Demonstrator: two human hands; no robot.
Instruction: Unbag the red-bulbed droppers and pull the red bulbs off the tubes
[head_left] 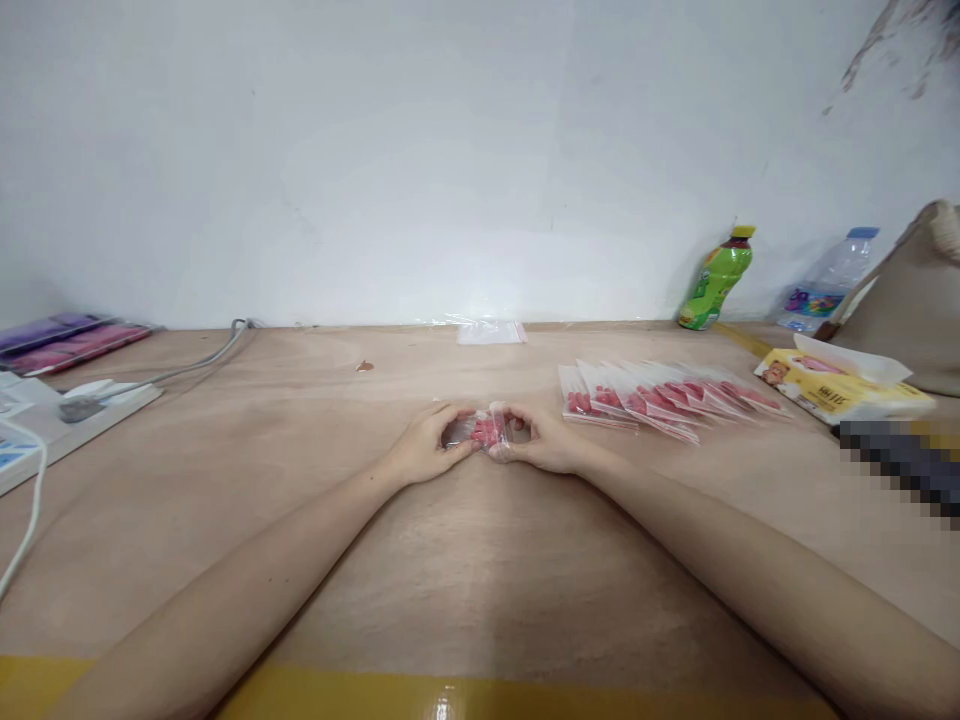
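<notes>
Between my hands, low over the middle of the table, is a small clear plastic bag point(489, 432) with several red pieces inside. The fingers and thumb of my left hand point(431, 443) close on its left end. On the right end, my right hand point(546, 440) pinches the bag near its edge. What the red pieces are is too small to tell. To the right of my right hand lies an overlapping row of similar clear bags point(660, 398) with red pieces in them.
Flat clear bags point(492, 332) lie by the wall. At right stand a green bottle point(718, 278), a clear water bottle point(829, 280), a yellow tissue pack point(840, 385) and a beige bag point(911, 300). A power strip point(112, 408) with cables and purple and pink packs point(71, 340) lie left.
</notes>
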